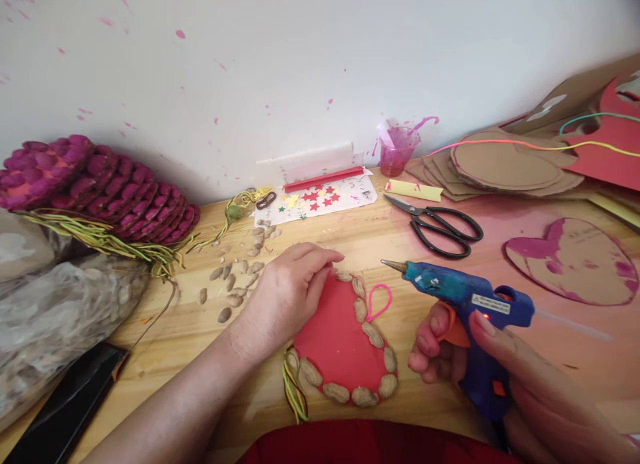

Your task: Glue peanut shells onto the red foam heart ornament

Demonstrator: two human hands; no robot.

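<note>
A red teardrop-shaped cutout (337, 337) lies on the wooden table (200, 331), edged along its right and bottom with glued peanut shells (373, 334). A pink cord loop (379, 301) sits by its upper right. My left hand (287, 294) rests on the cutout's upper left, fingers pressed together at the tip where a shell lies. My right hand (480, 367) grips a blue hot glue gun (463, 311), nozzle pointing left above the table, a finger on the orange trigger. Yellow-green strands (293, 387) stick out at the cutout's lower left.
Loose peanut shells (235, 281) lie left of my hand. Black scissors (440, 227) and a star sticker sheet (315, 199) lie behind. A pink plastic cup (397, 149), stacked cardboard ovals (505, 164), magenta shell-covered pieces (100, 187) and a plastic bag (55, 311) ring the table.
</note>
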